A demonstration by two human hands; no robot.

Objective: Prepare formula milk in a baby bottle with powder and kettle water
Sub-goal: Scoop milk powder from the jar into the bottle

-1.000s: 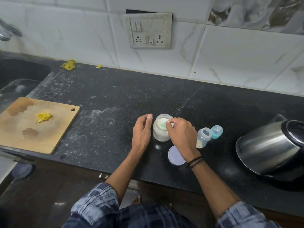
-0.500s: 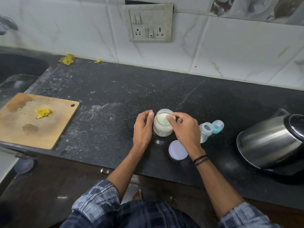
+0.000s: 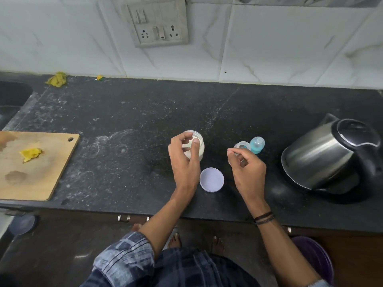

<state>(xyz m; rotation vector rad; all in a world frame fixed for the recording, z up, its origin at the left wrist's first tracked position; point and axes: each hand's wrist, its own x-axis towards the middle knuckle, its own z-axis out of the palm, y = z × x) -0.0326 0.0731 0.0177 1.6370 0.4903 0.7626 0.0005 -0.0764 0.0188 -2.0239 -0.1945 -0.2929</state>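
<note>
1. Handling the powder jar [image 3: 199, 149] calls for a light touch: you can judge it a small, stiff, see-through container, light because it holds only powder, and easy to tip with its mouth open. It stands upright at the centre of the frame on the dark counter [image 3: 128, 112], and its lid [image 3: 211, 179] lies flat just below it in the frame.
2. Take hold of the jar around its side wall, below the rim, so your fingers stay out of the powder.
3. Your left hand [image 3: 184, 160] curls around the jar, thumb and fingers half closed against its top and side, steadying it and not lifting it.
4. Your right hand [image 3: 247, 168] sits just right of centre, its fingertips [image 3: 231, 151] pinched together. Something small may be held there, perhaps a scoop, but you cannot tell from this view.
5. That pinch hovers right at the open baby bottle [image 3: 240, 146], which stands just right of the jar; its lower body is hidden behind your hand. Treat the bottle as light, narrow and easily knocked over.
6. The blue cap [image 3: 257, 145] lies touching or just beside the bottle, toward the right.
7. The steel kettle [image 3: 329, 160] waits at the right edge of the frame. Judge it the heaviest item; grasp it by its black handle.
</note>
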